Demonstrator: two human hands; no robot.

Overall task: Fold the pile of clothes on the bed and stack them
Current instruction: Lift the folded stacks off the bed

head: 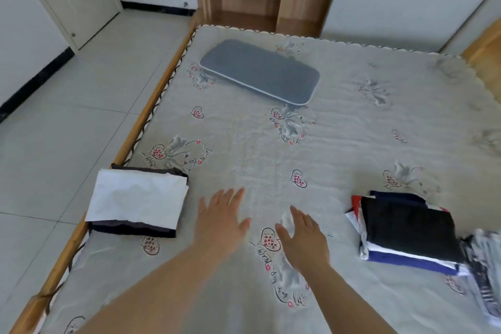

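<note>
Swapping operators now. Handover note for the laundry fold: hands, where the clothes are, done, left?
Left hand: open, holds nothing, over the bedsheet.
Right hand: open, holds nothing, beside the left.
Stack with a white top: folded, at the bed's left edge, dark garment under it.
Stack with a black top: folded, on the right, white and blue layers beneath.
Striped clothes: unfolded and blurred, at the right frame edge next to the black-topped stack.
Grey pillow: far side of the bed, not part of the job.
Done: two stacks built.
Left: probably fold the striped clothes and stack them.
</note>
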